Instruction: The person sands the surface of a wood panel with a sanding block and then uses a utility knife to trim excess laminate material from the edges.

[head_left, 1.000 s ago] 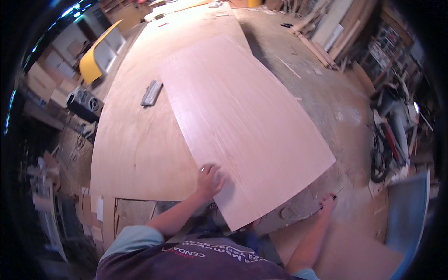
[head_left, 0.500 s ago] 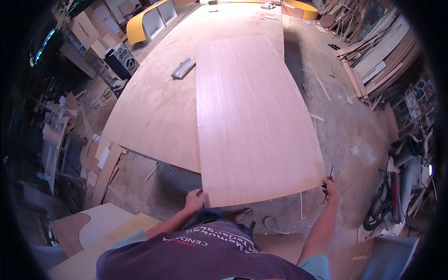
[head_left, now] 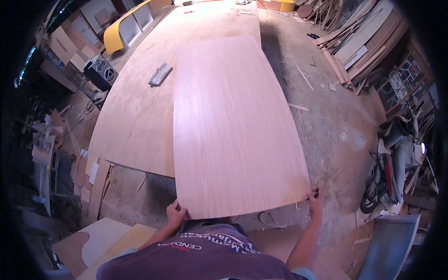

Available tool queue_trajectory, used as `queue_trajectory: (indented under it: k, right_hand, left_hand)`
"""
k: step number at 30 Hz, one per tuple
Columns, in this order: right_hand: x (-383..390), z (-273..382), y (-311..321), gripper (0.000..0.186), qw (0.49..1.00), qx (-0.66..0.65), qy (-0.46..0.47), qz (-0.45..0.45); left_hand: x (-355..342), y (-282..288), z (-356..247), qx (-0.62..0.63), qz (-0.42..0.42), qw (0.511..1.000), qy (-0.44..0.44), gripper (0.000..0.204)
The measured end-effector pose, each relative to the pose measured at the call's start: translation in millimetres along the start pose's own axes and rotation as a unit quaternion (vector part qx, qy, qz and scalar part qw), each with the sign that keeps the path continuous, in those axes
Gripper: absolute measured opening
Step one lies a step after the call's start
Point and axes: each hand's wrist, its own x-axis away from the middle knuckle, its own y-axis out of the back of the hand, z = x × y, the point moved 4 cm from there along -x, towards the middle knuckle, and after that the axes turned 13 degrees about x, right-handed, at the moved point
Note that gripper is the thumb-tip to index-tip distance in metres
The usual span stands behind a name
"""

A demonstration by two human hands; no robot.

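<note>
A large pale, pinkish wood-grain sheet (head_left: 235,130) lies over a wide plywood tabletop (head_left: 128,126), its near end jutting past the tabletop's front edge toward my body. My left hand (head_left: 175,214) is closed at the sheet's near left corner, fingers pinching the edge. At the near right corner my right hand (head_left: 315,200) is closed on the edge too. A thin dark item sticks up by the right fingers, too small to make out. Left of the sheet, a grey flat bundle (head_left: 161,74) rests on the tabletop.
Yellow curved shelving (head_left: 113,38) and a black speaker (head_left: 100,72) stand at the far left. Wood offcuts (head_left: 95,182) lean at the near left. Long boards and strips (head_left: 359,44) are piled at the far right. A motorbike (head_left: 385,172) is parked at the right.
The sheet's near end has come closer to my body, with both hands still at its corners. The whole scene has shifted left in view.
</note>
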Motion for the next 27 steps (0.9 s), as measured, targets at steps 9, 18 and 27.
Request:
queue_trajectory:
  k: [9,18,27]
  right_hand:
    - [93.7,32.2,-9.8,0.032,0.997,-0.011,-0.076,-0.031]
    - [21.7,156.6,-145.7,0.052,0.995,-0.095,-0.011,-0.029]
    - [-17.2,120.4,-177.5,0.028,0.950,-0.219,-0.180,0.130]
  left_hand:
    - [-87.2,45.1,-35.6,0.027,0.049,0.998,-0.031,0.019]
    - [-305.7,87.5,-103.9,-0.433,-0.073,0.895,-0.084,0.073]
    - [-275.8,-141.2,-203.2,-0.248,0.046,0.898,-0.360,0.091]
